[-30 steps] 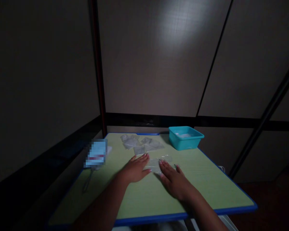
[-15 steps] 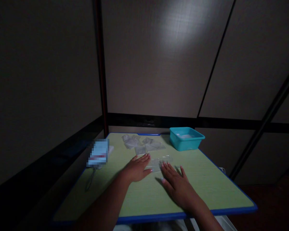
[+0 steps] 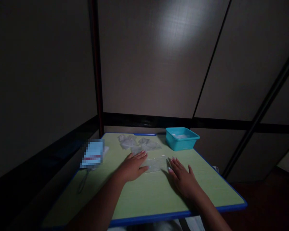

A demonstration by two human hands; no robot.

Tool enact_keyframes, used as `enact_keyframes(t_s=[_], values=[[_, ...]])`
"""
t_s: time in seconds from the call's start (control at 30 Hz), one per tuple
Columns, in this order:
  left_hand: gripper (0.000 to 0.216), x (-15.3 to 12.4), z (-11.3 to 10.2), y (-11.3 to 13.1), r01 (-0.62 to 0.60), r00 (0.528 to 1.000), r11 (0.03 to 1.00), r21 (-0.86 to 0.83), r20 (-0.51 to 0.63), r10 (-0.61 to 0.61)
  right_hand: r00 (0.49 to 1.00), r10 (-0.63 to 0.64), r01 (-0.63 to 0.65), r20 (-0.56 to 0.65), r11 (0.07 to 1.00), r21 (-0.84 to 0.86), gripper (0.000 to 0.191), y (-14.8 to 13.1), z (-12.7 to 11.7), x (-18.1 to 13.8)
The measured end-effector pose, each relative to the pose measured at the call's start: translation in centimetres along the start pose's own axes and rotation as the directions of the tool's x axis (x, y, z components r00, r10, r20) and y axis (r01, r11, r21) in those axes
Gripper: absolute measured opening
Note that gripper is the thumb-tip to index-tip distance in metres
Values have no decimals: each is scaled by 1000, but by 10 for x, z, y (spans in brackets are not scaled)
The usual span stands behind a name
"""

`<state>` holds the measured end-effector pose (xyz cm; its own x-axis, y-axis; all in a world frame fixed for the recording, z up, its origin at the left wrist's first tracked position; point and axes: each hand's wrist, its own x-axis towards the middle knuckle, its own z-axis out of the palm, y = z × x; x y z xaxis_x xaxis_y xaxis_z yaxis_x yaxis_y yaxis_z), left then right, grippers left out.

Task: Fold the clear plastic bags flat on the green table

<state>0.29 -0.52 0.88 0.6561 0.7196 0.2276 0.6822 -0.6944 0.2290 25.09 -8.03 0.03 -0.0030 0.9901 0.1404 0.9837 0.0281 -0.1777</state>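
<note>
Between the hands (image 3: 133, 166) (image 3: 185, 182) lies clear plastic film (image 3: 154, 164).

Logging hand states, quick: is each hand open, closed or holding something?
Left hand: open, palm down, over one end of the clear plastic.
Right hand: open, holding nothing, beside the other end.

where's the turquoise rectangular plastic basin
In the head view, the basin stands at the far right corner of the blue-edged green table, beyond the right hand.
</note>
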Motion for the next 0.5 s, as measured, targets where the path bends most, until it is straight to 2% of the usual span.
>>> enact_keyframes(t_s=[0.1,0.17,0.2,0.33,0.4,0.5], values=[[41,0,-14,7,3,978,998,59,-211,10,997,-78,79,-22,994,71,48,9,-16,26],[34,-1,-20,12,13,962,998,63,-274,4,989,-150,149,-8,976,161,42,14,-24,50],[32,-1,-21,15,2,963,999,51,-269,12,989,-146,143,-1,973,183,39,16,-27,62],[39,-3,-17,29,-149,984,988,-36,-100,145,979,-180,161,96,971,178,32,16,-24,100],[52,-5,-12,40,-220,975,971,-93,6,222,974,-196,169,118,965,202,34,15,-18,111],[68,-5,-6,54,-272,948,947,-170,122,294,985,-151,133,80,972,193,37,15,-6,118]])
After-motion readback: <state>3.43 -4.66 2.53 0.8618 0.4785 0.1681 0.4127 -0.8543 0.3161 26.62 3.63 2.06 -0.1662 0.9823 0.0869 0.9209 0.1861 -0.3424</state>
